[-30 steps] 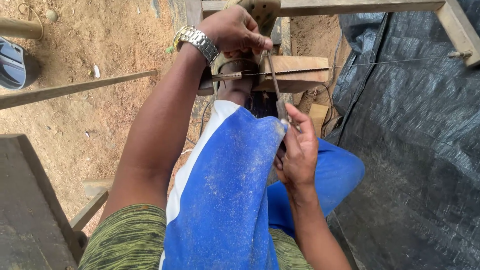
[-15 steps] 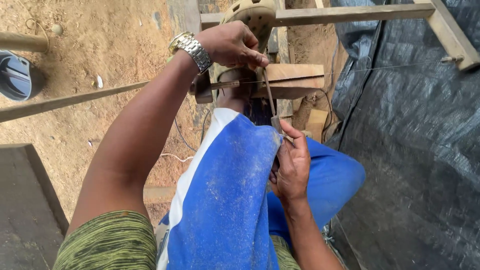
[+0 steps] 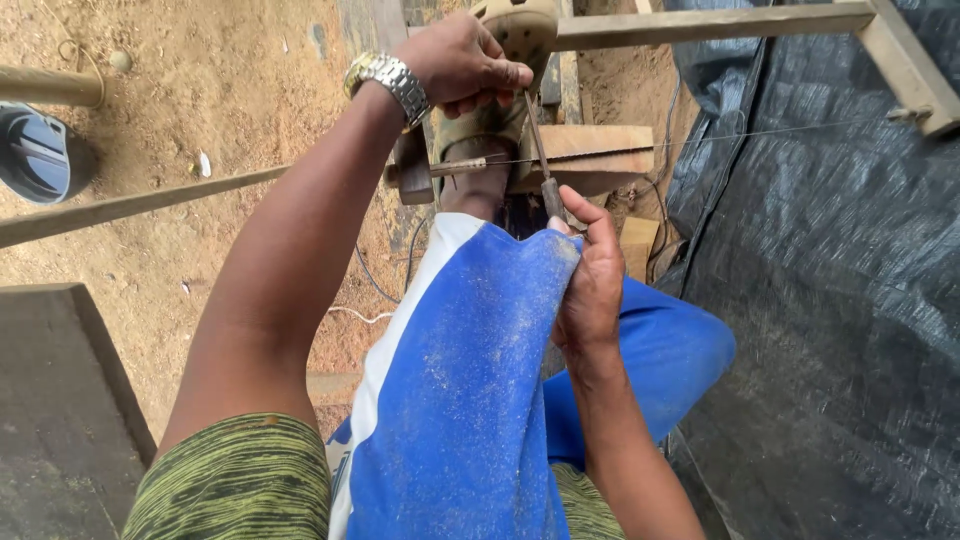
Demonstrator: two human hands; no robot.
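My left hand (image 3: 462,62), with a silver watch on the wrist, is closed on the far end of a thin metal blade (image 3: 537,150). My right hand (image 3: 590,280) grips the blade's near end beside my raised knee in dusty blue shorts (image 3: 470,380). The blade slants across a wooden block (image 3: 595,150). My foot in an olive clog (image 3: 520,35) rests on that block.
Black plastic sheeting (image 3: 830,300) fills the right side under a wooden frame (image 3: 720,22). A thin taut string (image 3: 760,133) runs across it. A long wooden slat (image 3: 130,205) crosses sandy ground, with a blue sandal (image 3: 40,155) at the left and a dark board (image 3: 50,420) at the lower left.
Both hands keep hold of the blade. My right hand dropped a little and then rose again, and the left hand shifted down and back up with it.
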